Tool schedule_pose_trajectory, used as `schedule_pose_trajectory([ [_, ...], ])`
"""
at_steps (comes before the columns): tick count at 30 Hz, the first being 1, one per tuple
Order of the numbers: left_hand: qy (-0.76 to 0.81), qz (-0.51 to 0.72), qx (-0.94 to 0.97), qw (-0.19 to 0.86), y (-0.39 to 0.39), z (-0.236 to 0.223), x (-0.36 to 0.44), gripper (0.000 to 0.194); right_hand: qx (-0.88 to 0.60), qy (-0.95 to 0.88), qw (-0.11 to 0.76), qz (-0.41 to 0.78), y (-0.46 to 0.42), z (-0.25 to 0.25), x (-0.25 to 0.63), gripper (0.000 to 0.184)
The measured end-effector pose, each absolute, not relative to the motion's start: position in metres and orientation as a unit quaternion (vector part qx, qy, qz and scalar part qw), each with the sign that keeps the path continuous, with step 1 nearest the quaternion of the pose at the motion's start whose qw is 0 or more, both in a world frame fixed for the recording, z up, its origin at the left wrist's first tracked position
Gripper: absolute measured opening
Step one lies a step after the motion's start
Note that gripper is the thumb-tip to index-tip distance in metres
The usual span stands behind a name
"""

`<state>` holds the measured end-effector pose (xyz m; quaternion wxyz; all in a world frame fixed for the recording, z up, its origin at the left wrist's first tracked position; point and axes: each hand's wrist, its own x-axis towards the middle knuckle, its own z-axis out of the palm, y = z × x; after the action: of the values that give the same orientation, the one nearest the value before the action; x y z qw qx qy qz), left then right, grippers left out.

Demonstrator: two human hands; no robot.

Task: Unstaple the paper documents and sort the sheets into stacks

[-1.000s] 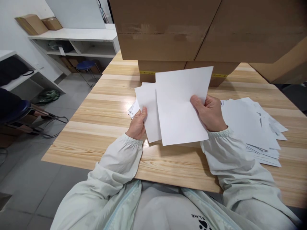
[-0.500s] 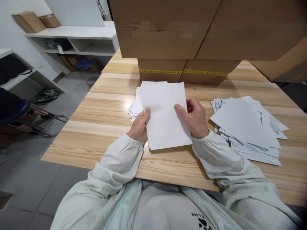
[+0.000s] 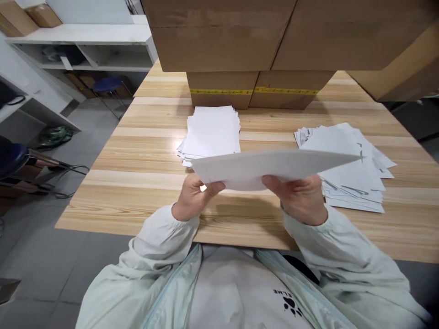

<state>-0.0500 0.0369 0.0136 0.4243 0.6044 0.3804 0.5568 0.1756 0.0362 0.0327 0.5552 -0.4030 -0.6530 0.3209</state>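
Observation:
Both hands hold white paper between thumb and fingers, tilted up off the table so its face looks foreshortened. My left hand pinches the left lower edge, and my right hand grips the lower edge right of the middle, with its fingers behind. How many sheets are held I cannot tell. Just beyond the left hand lies a fairly neat stack of white paper. To the right, partly covered by the held paper, is a loose, fanned pile of sheets, some with printing.
Large cardboard boxes are stacked at the back of the wooden table, the lower ones banded with yellow tape. Another box stands at back right. Left of the table are a blue stool and white shelving.
The held paper has been lifted and turned on its side, now wide and tilted. My right hand moved right and down, uncovering the stack behind; the whole view shifted slightly.

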Motion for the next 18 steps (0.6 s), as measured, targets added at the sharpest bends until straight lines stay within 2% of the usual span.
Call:
schedule_pose_trajectory([
  [5, 0.39, 0.489, 0.613, 0.484, 0.02, -0.008, -0.041, 0.038, -0.435, -0.661, 0.526, 0.311, 0.018, -0.005, 0.181, 0.012],
  [10, 0.405, 0.485, 0.589, 0.505, 0.015, -0.007, -0.036, 0.043, -0.442, -0.645, 0.549, 0.295, 0.012, -0.005, 0.176, 0.01],
  [14, 0.415, 0.494, 0.55, 0.531, 0.013, -0.003, -0.032, 0.041, -0.466, -0.624, 0.557, 0.288, 0.006, -0.002, 0.17, 0.024],
  [18, 0.418, 0.498, 0.491, 0.58, 0.001, 0.002, -0.021, 0.04, -0.553, -0.597, 0.531, 0.239, -0.008, -0.001, 0.187, 0.031],
])
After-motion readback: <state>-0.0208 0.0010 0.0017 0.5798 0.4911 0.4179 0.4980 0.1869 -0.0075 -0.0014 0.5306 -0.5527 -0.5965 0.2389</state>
